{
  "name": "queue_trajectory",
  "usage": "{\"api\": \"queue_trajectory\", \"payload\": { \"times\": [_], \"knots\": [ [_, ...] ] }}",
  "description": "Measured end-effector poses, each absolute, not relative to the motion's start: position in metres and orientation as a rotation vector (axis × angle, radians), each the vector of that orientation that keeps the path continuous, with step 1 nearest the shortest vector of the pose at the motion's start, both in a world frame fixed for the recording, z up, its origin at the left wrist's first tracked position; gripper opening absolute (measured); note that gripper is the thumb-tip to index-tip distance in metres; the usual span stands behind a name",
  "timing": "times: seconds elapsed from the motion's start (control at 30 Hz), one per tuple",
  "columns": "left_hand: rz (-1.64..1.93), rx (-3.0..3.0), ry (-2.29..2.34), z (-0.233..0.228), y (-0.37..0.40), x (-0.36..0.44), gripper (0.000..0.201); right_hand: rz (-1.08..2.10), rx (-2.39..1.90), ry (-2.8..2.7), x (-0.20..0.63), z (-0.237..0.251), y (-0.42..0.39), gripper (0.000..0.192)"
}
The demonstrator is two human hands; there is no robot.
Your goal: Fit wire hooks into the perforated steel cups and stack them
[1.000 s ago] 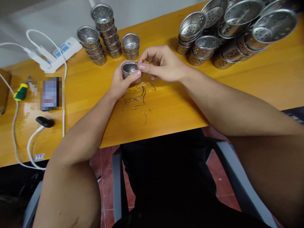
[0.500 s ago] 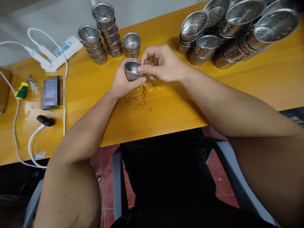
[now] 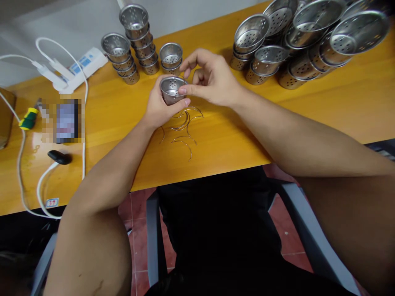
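Note:
My left hand (image 3: 159,105) is wrapped round a small perforated metal cup (image 3: 173,95), its mouth tilted up toward me. The thumb lies along the near side of the cup; the other fingers are mostly hidden behind it. At the cup's right rim is my right hand (image 3: 212,80), thumb tip on or just over the rim. Its index finger arches above, apart from the thumb, and the other fingers curl inward. I see nothing between them. Several thin curved wires (image 3: 187,121) lie on the table just below the cup.
Perforated cups stand in stacks at the back left (image 3: 116,51) and behind the held cup (image 3: 170,57). Larger stacks (image 3: 308,37) fill the back right. On the left lie a power strip (image 3: 89,65), white cables, a screwdriver (image 3: 29,118), a blurred phone (image 3: 66,121) and a black object (image 3: 59,156).
My right index finger has lifted and spread away from the thumb. The cup in my left hand has shifted slightly left and up.

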State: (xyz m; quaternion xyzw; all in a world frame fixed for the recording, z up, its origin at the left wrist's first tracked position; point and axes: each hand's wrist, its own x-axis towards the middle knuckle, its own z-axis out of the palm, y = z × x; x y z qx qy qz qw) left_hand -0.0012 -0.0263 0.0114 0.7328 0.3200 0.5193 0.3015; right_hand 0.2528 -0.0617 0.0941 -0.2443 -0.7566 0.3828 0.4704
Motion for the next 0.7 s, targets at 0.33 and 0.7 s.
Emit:
{"api": "queue_trajectory", "payload": {
  "times": [0.33,0.7],
  "knots": [
    [1.507,2.015,0.796,0.001,-0.012,-0.002,0.092,0.610,-0.664,-2.149,0.260,0.094,-0.066,0.062],
    [1.406,1.952,0.781,0.006,-0.021,-0.003,0.102,0.644,-0.535,-2.309,0.259,0.078,-0.060,0.074]
  ]
}}
